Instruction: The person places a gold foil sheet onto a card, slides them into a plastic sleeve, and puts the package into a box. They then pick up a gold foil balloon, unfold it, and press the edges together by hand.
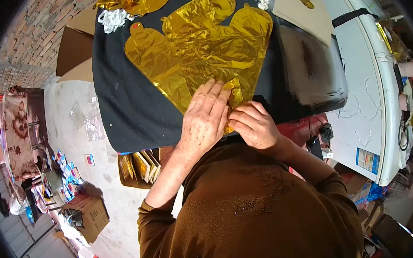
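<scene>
A flat, wrinkled gold foil balloon [209, 36] lies spread on a black cloth [122, 101], its lobes pointing away from me and its narrow end close to my body. My left hand [204, 117] rests on that narrow end, palm down with fingers stretched out over the foil. Just beside it, my right hand [254, 125] has its fingers curled, pinching the foil near the tip. The fingertips of the right hand are partly hidden by the foil and the left hand.
More gold foil [148, 0] lies at the far edge, by two white string bundles [113, 21]. A beige board [304, 17] is at the far right. Below the left edge stands a box of folded gold packets [144, 168]. A white appliance-like surface [358, 83] borders the right.
</scene>
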Demonstrator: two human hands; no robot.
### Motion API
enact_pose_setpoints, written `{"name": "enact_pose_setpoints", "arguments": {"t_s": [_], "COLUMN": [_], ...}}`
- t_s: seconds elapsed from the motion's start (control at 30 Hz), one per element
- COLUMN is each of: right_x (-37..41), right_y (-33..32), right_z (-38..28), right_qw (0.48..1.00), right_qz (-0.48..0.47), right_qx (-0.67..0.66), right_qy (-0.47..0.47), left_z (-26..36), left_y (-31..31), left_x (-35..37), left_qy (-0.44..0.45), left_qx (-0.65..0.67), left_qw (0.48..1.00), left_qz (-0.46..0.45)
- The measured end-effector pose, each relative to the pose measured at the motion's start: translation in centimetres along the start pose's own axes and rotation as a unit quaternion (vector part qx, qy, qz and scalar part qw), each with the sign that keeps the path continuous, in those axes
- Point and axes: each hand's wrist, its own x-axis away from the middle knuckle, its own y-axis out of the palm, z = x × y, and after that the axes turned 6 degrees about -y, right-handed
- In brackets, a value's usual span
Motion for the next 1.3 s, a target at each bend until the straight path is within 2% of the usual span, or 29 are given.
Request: {"name": "enact_pose_setpoints", "arguments": {"t_s": [0.2, 0.43, 0.63, 0.73, 0.77, 0.87, 1.1, 1.23, 1.3], "right_x": [-0.3, -0.5, -0.2, -0.6, -0.7, -4.0, -9.1, -10.4, -10.3], "right_y": [-0.9, -0.9, -1.1, -2.1, -2.3, -3.7, 0.4, 2.1, 2.2], "right_z": [1.2, 1.2, 1.4, 1.9, 2.3, 3.0, 6.4, 8.5, 9.6], "right_qw": [0.999, 0.999, 1.0, 0.998, 0.997, 0.996, 0.974, 0.976, 0.972], "right_qz": [0.016, 0.023, 0.018, -0.004, -0.038, -0.013, -0.19, -0.214, -0.202], "right_qx": [0.005, 0.007, -0.017, -0.056, -0.06, -0.079, -0.118, -0.028, 0.119], "right_qy": [0.029, 0.028, 0.015, 0.007, 0.01, 0.034, -0.048, -0.023, 0.007], "left_z": [-0.3, -0.5, -0.6, -0.8, -0.9, -0.8, -1.5, -1.7, -1.5], "left_y": [3.5, 3.5, 3.8, 4.1, 4.1, 4.0, 4.7, 5.1, 4.7], "left_x": [-0.2, 0.1, 0.1, 0.3, 0.3, 0.2, 1.0, 1.0, 0.7], "left_qy": [-0.028, -0.044, -0.046, -0.043, -0.041, -0.042, -0.055, -0.036, -0.044], "left_qx": [-0.039, -0.092, -0.115, -0.117, -0.116, -0.101, -0.086, -0.075, -0.095], "left_qw": [0.998, 0.991, 0.987, 0.987, 0.987, 0.99, 0.987, 0.991, 0.988], "left_qz": [-0.047, -0.091, -0.106, -0.104, -0.102, -0.086, -0.127, -0.103, -0.113]}}
